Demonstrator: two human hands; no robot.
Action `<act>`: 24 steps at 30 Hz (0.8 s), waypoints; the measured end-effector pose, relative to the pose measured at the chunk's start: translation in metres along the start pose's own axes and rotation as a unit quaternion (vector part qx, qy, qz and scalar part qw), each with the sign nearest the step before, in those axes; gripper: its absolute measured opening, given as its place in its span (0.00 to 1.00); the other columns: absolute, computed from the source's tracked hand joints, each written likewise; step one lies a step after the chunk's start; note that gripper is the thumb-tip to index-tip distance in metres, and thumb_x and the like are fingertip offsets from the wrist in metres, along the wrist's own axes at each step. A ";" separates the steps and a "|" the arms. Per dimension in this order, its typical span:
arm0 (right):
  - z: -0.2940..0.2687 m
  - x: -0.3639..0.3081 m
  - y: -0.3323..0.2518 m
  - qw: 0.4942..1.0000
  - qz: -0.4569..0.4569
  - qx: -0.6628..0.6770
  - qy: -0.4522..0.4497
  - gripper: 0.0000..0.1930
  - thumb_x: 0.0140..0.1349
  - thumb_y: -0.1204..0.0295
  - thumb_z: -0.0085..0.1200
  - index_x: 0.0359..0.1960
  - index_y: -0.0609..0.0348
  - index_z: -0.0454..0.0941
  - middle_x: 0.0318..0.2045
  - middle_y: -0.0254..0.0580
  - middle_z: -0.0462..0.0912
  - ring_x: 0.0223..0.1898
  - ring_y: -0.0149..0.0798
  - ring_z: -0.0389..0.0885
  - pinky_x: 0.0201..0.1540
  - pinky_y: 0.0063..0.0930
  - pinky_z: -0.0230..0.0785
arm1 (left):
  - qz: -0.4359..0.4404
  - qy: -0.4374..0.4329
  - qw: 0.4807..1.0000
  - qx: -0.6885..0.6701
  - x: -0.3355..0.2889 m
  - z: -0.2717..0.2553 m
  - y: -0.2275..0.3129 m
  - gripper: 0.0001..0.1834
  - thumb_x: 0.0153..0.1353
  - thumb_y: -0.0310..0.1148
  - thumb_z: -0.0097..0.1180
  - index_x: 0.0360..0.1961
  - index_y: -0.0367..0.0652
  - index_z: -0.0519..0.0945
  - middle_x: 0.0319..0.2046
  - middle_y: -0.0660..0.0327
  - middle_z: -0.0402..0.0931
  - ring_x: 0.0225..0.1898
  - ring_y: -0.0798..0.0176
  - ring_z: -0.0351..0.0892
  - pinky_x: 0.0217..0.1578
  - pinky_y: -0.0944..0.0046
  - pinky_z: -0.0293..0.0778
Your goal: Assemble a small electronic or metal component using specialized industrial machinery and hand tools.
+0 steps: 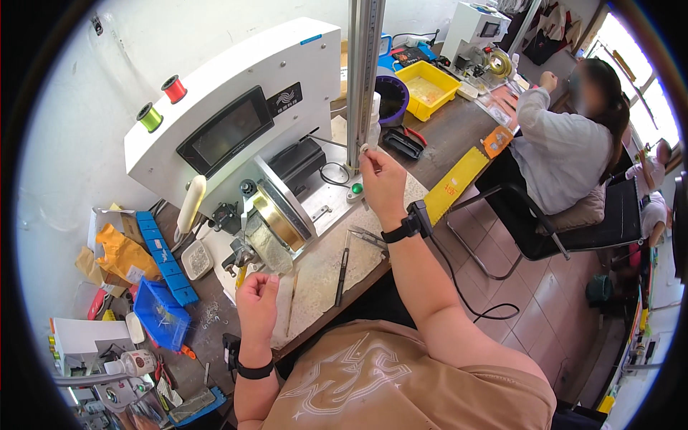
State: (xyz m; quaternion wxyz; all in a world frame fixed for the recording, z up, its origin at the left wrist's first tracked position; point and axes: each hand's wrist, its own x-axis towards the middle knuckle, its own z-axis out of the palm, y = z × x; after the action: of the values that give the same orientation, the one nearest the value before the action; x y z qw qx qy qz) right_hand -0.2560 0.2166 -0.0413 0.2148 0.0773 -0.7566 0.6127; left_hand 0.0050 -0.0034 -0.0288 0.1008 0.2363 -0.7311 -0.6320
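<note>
My left hand [256,304] is closed in a pinch just in front of a bench machine's round brass-coloured drum [276,218]. Whatever lies between its fingertips is too small to make out. A clear plastic guard [269,247] sits between that drum and my fingers. Farther right, my right hand [383,179] is raised beside an upright metal post [364,86], its fingers pressed together. At those fingertips shows a small pale round piece [364,147]; whether it is held or fixed to the post I cannot tell. The white machine housing [244,93] carries a dark screen [226,132].
Tweezers [367,235] and a black pen-like tool [342,276] lie on the pale work mat [315,287]. Left are a blue bin [161,315] and a blue strip organizer [166,258]. Beyond stand a purple-rimmed bucket [390,100] and yellow tray [426,89]. A co-worker [566,143] sits at right.
</note>
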 end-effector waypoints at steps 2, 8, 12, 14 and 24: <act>0.000 -0.006 0.000 0.999 -0.034 -0.025 0.002 0.09 0.66 0.75 0.63 0.44 0.66 0.87 0.32 0.48 0.88 0.30 0.37 0.87 0.35 0.29 0.78 | 0.003 0.000 1.000 -0.008 -0.001 0.000 0.003 0.10 0.71 0.32 0.65 0.34 0.40 0.79 0.21 0.79 0.63 0.22 0.83 0.55 0.22 0.74 0.51; 0.000 -0.021 -0.027 0.995 -0.085 0.023 -0.043 0.07 0.67 0.76 0.63 0.43 0.65 0.87 0.33 0.42 0.87 0.30 0.29 0.84 0.34 0.23 0.75 | 0.029 0.018 0.999 -0.020 -0.011 -0.005 0.013 0.09 0.70 0.31 0.65 0.32 0.39 0.80 0.22 0.79 0.65 0.23 0.83 0.56 0.24 0.75 0.51; -0.004 -0.025 -0.043 0.993 -0.104 0.022 -0.053 0.06 0.66 0.75 0.64 0.41 0.65 0.87 0.32 0.42 0.87 0.29 0.29 0.83 0.33 0.23 0.75 | 0.073 0.024 0.996 -0.040 -0.021 -0.012 0.027 0.09 0.69 0.30 0.66 0.32 0.39 0.80 0.22 0.78 0.66 0.24 0.83 0.57 0.25 0.75 0.52; -0.010 -0.028 -0.046 0.995 -0.031 -0.006 -0.094 0.06 0.66 0.74 0.65 0.40 0.65 0.87 0.31 0.42 0.86 0.28 0.28 0.82 0.31 0.22 0.73 | 0.092 0.032 0.993 -0.060 -0.028 -0.017 0.038 0.09 0.68 0.30 0.67 0.32 0.39 0.80 0.22 0.78 0.67 0.24 0.83 0.58 0.26 0.76 0.53; -0.003 -0.119 -0.162 0.869 -0.399 0.090 -0.279 0.09 0.56 0.72 0.69 0.36 0.55 0.82 0.31 0.41 0.80 0.35 0.49 0.81 0.42 0.45 0.72 | 0.130 0.012 0.987 -0.093 -0.040 -0.028 0.075 0.09 0.67 0.29 0.67 0.33 0.39 0.79 0.23 0.77 0.71 0.25 0.84 0.61 0.27 0.77 0.55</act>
State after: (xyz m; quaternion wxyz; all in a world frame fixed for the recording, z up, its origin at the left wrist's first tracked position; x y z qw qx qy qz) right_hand -0.0873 0.1637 0.0544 0.2130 0.5589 -0.6316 0.4933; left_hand 0.0357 -0.0027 0.0552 0.2124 0.1358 -0.6925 -0.6760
